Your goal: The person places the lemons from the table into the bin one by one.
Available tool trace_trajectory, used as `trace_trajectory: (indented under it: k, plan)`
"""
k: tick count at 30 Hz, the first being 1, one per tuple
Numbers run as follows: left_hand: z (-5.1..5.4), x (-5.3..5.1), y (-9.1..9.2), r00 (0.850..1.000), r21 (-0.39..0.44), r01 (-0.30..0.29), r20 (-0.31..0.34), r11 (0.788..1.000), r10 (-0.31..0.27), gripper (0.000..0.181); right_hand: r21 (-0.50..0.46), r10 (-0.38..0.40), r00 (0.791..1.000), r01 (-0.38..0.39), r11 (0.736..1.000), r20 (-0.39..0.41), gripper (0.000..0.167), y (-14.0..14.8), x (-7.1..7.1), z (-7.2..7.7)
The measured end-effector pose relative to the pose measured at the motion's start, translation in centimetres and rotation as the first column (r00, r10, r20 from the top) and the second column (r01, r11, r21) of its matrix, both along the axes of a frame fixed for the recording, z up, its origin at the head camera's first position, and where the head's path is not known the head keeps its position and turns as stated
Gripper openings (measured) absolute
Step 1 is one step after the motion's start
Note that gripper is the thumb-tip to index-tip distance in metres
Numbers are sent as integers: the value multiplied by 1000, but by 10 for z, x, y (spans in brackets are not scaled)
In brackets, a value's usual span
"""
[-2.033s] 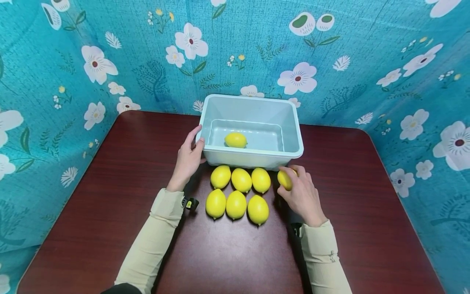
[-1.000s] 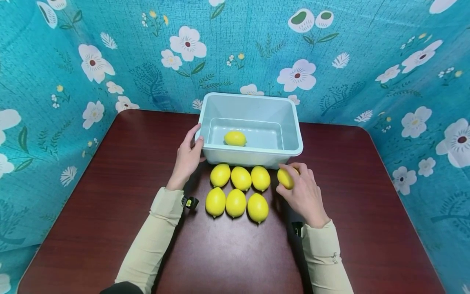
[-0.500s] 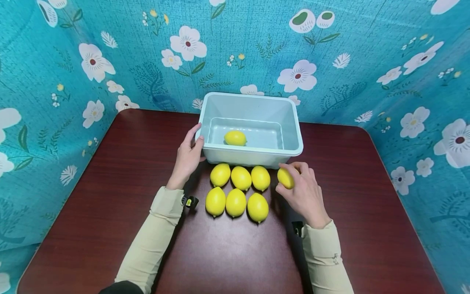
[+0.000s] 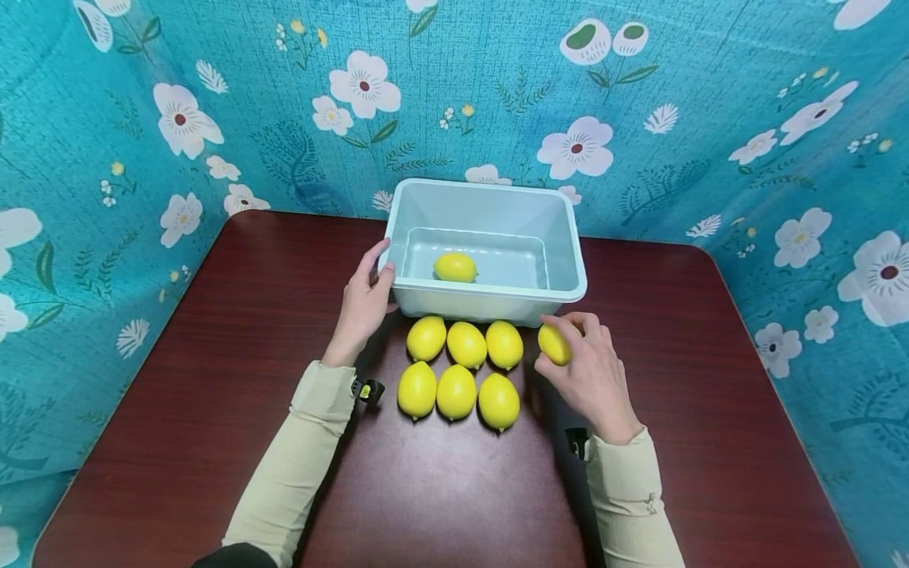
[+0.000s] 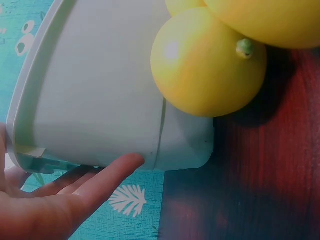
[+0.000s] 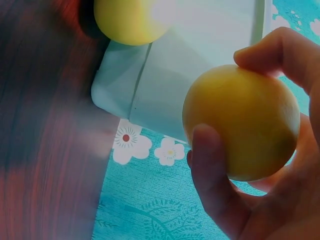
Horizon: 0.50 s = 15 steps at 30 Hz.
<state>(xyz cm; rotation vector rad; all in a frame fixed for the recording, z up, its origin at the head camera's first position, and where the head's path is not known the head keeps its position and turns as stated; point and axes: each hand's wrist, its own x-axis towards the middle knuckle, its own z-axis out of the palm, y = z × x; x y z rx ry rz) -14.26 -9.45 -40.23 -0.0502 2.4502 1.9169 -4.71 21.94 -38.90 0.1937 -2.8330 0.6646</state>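
Note:
In the head view, a pale blue plastic bin stands at the back of the table with one lemon lying inside. My left hand touches the bin's front left corner. Fairly straight fingers rest against the bin's outer wall in the left wrist view. Right of the bin's front, my right hand grips a lemon between thumb and fingers, apart from the others. Two rows of lemons lie before the bin, including a back lemon and a front lemon.
The dark reddish wooden table has rounded back corners. A turquoise floral cloth hangs behind the table and along both sides. Near the left sleeve is a small black wrist device.
Over the last two seconds the view has shifted slightly. My right hand keeps its grip on the lemon with hardly any movement; the left hand stays at the bin's corner.

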Motion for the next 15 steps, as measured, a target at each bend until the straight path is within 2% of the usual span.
trace_trajectory:
  k: [15]
  plan:
    - [3, -2, 2, 1000, -8, -9, 14, 1000, 9, 47, -1, 6, 1000, -6, 1000, -15, 49, 2, -3, 10]
